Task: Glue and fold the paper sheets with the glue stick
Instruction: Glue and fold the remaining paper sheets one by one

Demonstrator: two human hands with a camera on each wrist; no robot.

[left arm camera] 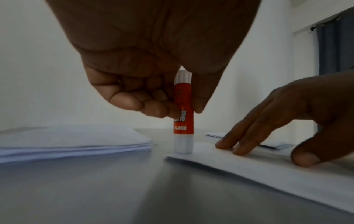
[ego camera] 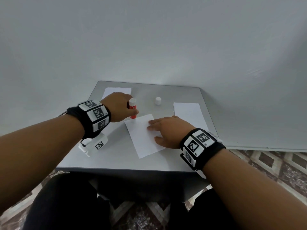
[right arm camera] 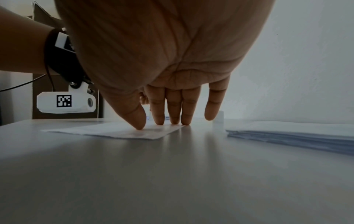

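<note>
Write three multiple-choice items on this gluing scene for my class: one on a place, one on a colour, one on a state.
1. Where is the small white cap?
A. on the grey table, apart from the stick
B. on the stick
C. in the right hand

2. What colour is the glue stick's label?
A. blue
B. orange-red
C. green

3. What is the right hand doing?
A. gripping the stick
B. lying flat on the white paper sheet
C. hanging idle

Key: 1 A, it stands alone; 2 B, left wrist view; 3 B, straight fingers touch paper.
</note>
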